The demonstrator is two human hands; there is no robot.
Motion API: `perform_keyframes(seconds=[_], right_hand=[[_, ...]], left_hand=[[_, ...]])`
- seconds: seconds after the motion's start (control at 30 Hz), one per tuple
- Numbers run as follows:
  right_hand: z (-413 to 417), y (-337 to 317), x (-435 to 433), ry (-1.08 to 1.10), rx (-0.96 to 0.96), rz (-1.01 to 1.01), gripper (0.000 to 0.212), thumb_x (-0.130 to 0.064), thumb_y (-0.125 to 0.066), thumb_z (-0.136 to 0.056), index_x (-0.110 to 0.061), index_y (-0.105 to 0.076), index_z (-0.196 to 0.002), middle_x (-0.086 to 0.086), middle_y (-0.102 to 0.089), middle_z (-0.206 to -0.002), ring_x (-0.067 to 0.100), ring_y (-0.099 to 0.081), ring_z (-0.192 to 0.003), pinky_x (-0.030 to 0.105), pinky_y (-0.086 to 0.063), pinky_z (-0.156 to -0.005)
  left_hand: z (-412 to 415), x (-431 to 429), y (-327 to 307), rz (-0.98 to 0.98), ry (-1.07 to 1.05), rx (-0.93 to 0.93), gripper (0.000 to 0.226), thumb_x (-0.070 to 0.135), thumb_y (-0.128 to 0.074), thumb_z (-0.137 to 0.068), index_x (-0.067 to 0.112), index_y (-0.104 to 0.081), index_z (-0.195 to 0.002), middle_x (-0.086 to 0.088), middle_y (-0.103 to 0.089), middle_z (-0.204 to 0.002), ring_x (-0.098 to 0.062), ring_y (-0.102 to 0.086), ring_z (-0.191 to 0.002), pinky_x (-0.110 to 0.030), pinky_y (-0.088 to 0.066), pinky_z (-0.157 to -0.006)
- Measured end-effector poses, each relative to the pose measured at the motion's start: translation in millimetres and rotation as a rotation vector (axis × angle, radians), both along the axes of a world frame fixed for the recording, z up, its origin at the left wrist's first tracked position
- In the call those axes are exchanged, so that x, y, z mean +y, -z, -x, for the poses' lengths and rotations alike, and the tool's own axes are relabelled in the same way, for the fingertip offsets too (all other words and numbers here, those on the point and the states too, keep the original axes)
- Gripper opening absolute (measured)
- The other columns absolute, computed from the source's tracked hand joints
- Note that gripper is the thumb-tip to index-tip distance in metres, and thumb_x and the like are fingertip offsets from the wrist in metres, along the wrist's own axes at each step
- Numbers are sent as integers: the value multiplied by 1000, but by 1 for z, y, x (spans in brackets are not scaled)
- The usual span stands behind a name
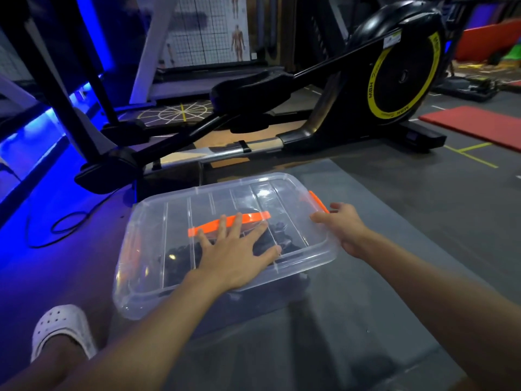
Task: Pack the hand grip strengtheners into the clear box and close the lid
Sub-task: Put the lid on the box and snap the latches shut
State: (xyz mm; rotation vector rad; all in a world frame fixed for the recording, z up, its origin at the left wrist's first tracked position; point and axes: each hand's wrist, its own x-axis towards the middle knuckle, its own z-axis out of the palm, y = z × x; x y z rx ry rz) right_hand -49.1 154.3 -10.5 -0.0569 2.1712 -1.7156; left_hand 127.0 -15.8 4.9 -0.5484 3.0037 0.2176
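My left hand (236, 249) lies flat and unclenched on the lid (174, 221) to pin it over the dark grip strengtheners (282, 235) inside the clear box (253, 303) on the floor, while my right hand (342, 224), fingers loose, reaches the orange latch (318, 201) to snap it.

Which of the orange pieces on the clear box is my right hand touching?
The orange latch on the lid's right end, at the right hand; the long orange handle lies mid-lid by the left hand.

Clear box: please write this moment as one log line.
lid on clear box | left hand flat on lid | right hand at orange latch
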Motion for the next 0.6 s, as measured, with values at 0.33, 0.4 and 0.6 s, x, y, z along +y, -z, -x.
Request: perform_keyframes(seconds=[0.33,0.4,0.6], right_hand=[[-1,-2,-3,-149,133,-69,27,-14,-63,-83,-6,-67,-108,12,-72,-94,23,-70,-76,33,-58,-68],[-1,-4,-3,-163,164,-100,25,-15,-62,-84,-5,-66,-107,11,-71,-93,24,-69,-79,36,-58,-72],[-1,-9,-9,-195,316,-283,25,-16,-55,-86,5,-65,-95,10,-57,-75,21,-55,-66,30,-46,-59]], left_hand=[[-2,2,0,11,1,20,76,85,-10,-78,55,-3,-148,3,10,-165,-31,15,-150,-73,5,-110],[-2,2,0,21,7,18,73,84,-10,-80,55,-2,-147,2,10,-165,-32,15,-150,-73,5,-110],[-3,0,0,11,11,21,65,77,-14,-87,54,-4,-148,1,8,-165,-32,13,-150,-73,4,-110]])
